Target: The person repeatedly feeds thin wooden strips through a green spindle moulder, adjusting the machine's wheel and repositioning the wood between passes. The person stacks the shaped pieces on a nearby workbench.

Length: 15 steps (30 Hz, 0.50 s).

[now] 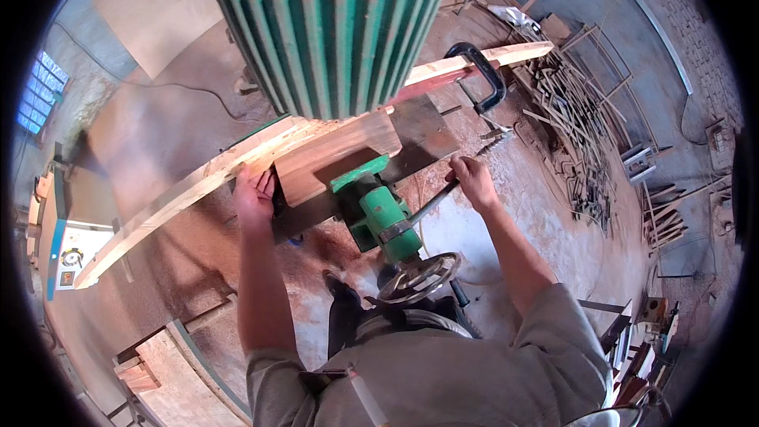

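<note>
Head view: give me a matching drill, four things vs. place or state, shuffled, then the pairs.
Things:
1. left hand
2. right hand
3. handwheel
4. black clamp

Places or states:
A. on the far end of the long plank
B. closed around a thin metal lever
C. resting on the near edge of the long plank
D. at the near end of the green machine, untouched

Pairs: 1-C, 2-B, 3-D, 4-A
</note>
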Motion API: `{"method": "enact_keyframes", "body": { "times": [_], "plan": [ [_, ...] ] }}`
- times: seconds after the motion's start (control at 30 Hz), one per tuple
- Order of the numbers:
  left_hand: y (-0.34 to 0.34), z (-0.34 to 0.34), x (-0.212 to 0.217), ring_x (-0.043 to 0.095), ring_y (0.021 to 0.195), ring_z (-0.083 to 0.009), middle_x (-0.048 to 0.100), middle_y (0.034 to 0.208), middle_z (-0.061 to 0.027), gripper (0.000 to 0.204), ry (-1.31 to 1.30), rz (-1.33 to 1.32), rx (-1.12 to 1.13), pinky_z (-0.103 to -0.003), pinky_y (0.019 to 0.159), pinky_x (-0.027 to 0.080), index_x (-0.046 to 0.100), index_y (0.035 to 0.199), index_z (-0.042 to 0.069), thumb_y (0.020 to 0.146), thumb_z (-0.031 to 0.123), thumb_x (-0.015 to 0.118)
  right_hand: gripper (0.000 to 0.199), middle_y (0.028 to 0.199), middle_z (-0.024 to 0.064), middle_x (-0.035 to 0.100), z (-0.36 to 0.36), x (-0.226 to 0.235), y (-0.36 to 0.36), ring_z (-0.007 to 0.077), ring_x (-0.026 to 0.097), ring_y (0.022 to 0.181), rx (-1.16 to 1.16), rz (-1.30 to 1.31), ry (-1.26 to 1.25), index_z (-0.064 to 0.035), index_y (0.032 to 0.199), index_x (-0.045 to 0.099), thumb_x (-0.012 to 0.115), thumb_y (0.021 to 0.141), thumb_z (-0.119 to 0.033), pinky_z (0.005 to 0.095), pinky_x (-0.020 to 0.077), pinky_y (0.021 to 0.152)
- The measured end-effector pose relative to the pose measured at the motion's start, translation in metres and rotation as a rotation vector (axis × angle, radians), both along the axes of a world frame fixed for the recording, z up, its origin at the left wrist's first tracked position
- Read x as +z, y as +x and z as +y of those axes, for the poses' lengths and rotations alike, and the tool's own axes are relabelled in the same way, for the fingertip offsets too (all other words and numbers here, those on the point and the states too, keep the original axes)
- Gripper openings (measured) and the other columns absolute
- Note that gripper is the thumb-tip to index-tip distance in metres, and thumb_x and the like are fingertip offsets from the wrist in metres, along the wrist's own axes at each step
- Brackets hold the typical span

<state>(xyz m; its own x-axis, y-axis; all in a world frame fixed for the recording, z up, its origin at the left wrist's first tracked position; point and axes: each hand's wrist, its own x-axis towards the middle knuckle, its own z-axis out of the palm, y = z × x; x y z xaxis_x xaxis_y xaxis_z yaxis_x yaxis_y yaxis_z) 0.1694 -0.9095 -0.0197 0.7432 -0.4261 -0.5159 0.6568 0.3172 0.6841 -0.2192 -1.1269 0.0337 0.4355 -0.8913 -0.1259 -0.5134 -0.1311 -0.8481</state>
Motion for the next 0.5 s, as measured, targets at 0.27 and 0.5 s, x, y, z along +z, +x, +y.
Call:
{"method": "enact_keyframes", "body": {
  "times": [0.27, 0.5],
  "plan": [
    [0.096, 0.141, 0.019, 0.061, 0.076, -0.0222, 0.061, 0.089, -0.0072, 0.026, 0.046, -0.131, 0.271, -0.038, 0.074, 0.054, 0.055, 0.103, 0.012, 0.088, 0.034, 0.055, 0.026, 0.089, 0.0094, 0.066, 0.044, 0.029, -0.031, 0.0140, 0.061, 0.080, -0.221, -0.331, 0.071, 0.0040, 0.102, 0.061, 0.052, 0.093, -0.019, 0.0286, 0.0500, 0.072],
    [0.119, 0.266, 0.095, 0.059, 0.091, -0.0201, 0.061, 0.102, -0.0041, 0.036, -0.222, -0.446, 0.367, -0.036, 0.075, 0.051, 0.055, 0.112, 0.013, 0.090, 0.041, 0.050, 0.018, 0.094, 0.0068, 0.065, 0.137, 0.100, 0.078, 0.0134, 0.060, 0.084, 0.215, -0.415, -0.083, 0.0009, 0.105, 0.060, 0.058, 0.087, -0.003, 0.0266, 0.0490, 0.076]
  ]
}}
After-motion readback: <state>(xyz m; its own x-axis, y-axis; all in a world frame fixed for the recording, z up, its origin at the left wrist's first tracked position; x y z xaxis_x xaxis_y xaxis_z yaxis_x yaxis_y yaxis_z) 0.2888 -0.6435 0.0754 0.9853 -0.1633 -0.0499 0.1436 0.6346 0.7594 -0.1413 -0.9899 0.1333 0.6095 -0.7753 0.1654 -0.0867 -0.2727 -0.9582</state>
